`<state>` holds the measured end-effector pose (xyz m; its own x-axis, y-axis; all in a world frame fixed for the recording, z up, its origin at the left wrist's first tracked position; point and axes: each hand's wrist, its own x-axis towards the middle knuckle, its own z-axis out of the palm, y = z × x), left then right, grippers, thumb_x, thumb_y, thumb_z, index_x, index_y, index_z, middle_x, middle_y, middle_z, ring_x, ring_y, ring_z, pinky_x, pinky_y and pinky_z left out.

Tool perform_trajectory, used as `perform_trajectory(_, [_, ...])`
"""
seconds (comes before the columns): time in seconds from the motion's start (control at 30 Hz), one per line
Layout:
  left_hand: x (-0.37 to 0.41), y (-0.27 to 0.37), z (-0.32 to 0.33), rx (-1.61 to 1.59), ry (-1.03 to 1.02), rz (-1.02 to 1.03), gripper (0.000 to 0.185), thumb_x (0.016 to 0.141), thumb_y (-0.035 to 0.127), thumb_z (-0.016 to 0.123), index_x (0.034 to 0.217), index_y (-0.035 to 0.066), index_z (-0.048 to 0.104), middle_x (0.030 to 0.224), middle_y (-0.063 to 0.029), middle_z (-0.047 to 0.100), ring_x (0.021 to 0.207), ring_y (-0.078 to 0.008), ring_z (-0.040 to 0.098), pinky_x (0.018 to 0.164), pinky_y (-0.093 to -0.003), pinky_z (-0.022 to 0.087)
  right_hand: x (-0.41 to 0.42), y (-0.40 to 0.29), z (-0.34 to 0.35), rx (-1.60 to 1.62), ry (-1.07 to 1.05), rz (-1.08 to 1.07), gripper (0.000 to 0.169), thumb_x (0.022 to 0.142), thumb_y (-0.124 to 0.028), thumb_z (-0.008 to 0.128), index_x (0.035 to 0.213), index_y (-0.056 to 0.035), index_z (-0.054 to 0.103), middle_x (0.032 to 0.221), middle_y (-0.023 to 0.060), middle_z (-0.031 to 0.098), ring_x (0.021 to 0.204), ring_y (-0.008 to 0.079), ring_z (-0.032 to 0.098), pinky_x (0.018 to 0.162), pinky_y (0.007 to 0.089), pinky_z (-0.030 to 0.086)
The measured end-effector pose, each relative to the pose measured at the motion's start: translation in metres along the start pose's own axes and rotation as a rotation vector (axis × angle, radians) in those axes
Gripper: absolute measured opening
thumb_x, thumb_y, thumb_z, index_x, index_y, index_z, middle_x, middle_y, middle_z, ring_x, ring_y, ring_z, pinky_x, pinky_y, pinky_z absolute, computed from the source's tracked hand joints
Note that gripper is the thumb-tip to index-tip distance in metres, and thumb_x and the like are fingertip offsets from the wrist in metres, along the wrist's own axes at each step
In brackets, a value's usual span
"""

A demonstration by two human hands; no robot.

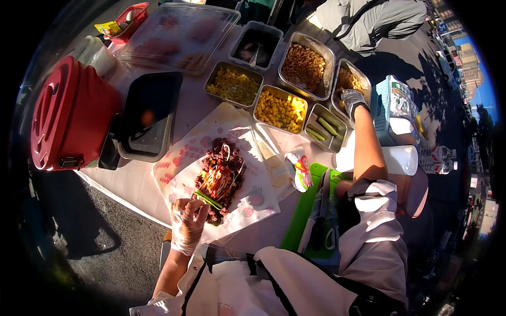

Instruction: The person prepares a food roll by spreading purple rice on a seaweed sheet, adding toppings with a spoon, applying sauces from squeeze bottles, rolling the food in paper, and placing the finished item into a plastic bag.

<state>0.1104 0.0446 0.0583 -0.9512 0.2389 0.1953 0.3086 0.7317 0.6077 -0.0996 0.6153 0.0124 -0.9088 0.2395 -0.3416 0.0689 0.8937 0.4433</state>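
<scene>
Purple rice (233, 165) lies spread on printed wrapping paper (257, 185), topped with orange-red shreds and streaks of white sauce. A green cucumber strip (208, 199) lies across its lower part. My left hand (189, 223), in a clear plastic glove, is at the strip's left end; whether its fingers grip the strip is hard to tell. My right hand (353, 100), also gloved, reaches into a metal tray of light brown, shredded-looking food (348, 80). Its fingertips are partly hidden in the food. Just left of that forearm, a metal tray (343, 143) holds several cucumber strips.
Metal trays of corn (280, 110), chopped yellow-green food (233, 83) and brown crumbly food (303, 67) stand beyond the paper. Knives (316, 213) and scissors (331, 237) lie on a green cutting board (294, 225). A red lidded bucket (85, 114) stands left; a person in grey trousers (367, 23) is beyond.
</scene>
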Motion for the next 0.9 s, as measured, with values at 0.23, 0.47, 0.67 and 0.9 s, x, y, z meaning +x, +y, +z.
perform_trajectory(0.23, [-0.003,-0.006,-0.021,0.018,0.054,-0.102,0.019,0.069,-0.003,0.067,0.084,0.008,0.059,0.076,-0.0063,0.054,0.068,-0.0203,0.054,0.063,-0.0326,0.044,-0.03,-0.022,-0.025,1.59,0.251,0.662,0.036,0.085,-0.025,0.058,0.115,-0.0056,0.057,0.107,0.0103,0.063,0.092,0.0221,0.061,0.075,0.0323,0.05])
perform_trajectory(0.47, [0.017,-0.007,-0.022,-0.197,0.063,-0.169,0.018,0.073,-0.001,0.064,0.089,0.007,0.06,0.079,-0.0084,0.055,0.069,-0.0205,0.055,0.064,-0.0322,0.045,-0.128,-0.067,-0.061,2.371,0.493,0.368,0.032,0.082,-0.012,0.063,0.112,-0.002,0.057,0.101,0.007,0.062,0.088,0.018,0.06,0.072,0.0264,0.048])
perform_trajectory(0.67, [0.035,-0.017,-0.015,-0.341,-0.041,-0.224,0.016,0.084,0.005,0.055,0.098,0.007,0.061,0.087,-0.0092,0.058,0.079,-0.0203,0.057,0.07,-0.0306,0.044,-0.225,-0.236,-0.073,2.432,0.097,0.139,0.028,0.083,-0.007,0.062,0.109,0.0013,0.058,0.092,0.0048,0.063,0.077,0.0111,0.058,0.066,0.0225,0.048])
perform_trajectory(0.9, [0.07,-0.036,0.008,-0.33,-0.161,0.061,0.027,0.085,0.001,0.047,0.108,0.008,0.059,0.097,-0.0142,0.057,0.088,-0.0314,0.056,0.076,-0.0371,0.046,-0.265,-0.351,-0.103,1.324,0.578,-0.184,0.035,0.076,0.008,0.057,0.109,-0.0047,0.06,0.101,0.0135,0.061,0.089,0.0247,0.06,0.078,0.0287,0.049])
